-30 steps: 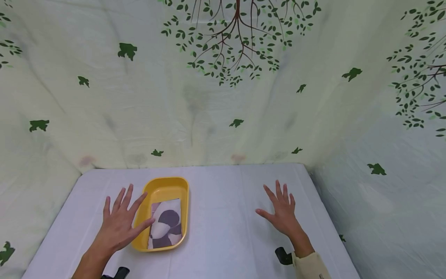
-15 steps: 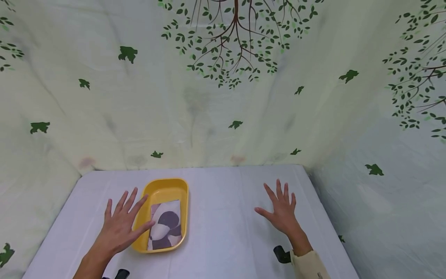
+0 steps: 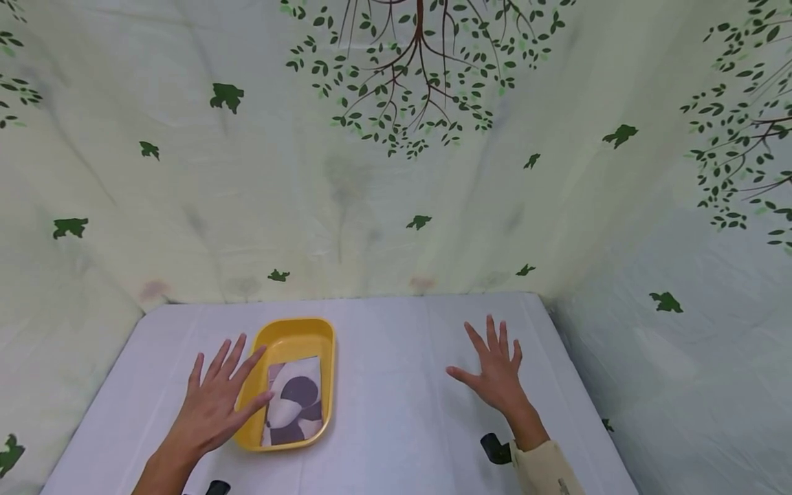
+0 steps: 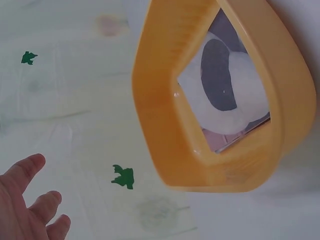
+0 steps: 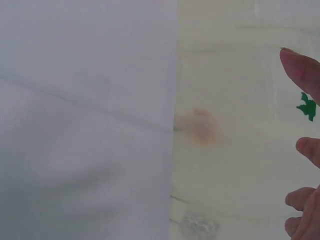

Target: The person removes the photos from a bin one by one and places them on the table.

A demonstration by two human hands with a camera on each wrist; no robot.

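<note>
A yellow tray (image 3: 295, 331) with raised sides stands on the left half of the table. Inside it lies a flat rectangular piece (image 3: 301, 390) with grey, white and mauve rounded shapes; the left wrist view shows its patterned face (image 4: 245, 85) too. My left hand (image 3: 213, 405) hovers at the tray's left side with fingers spread, thumb and index overlapping the rim in the head view. It holds nothing. Over the right part of the table my right hand (image 3: 498, 378) is held with fingers spread, holding nothing. Only its fingertips and thumb (image 5: 302, 72) enter the right wrist view.
A white cloth covers the table (image 3: 396, 392). Behind and beside it hangs a pale curtain (image 3: 383, 185) printed with green leaves and branches. A black device (image 3: 495, 448) sits at the right wrist, by a beige sleeve (image 3: 544, 467); another black device (image 3: 218, 487) shows near the left wrist.
My right hand has drifted slightly left. My left hand has shifted a little, still spread beside the tray. The head view has tilted slightly; tray and contents stay in place.
</note>
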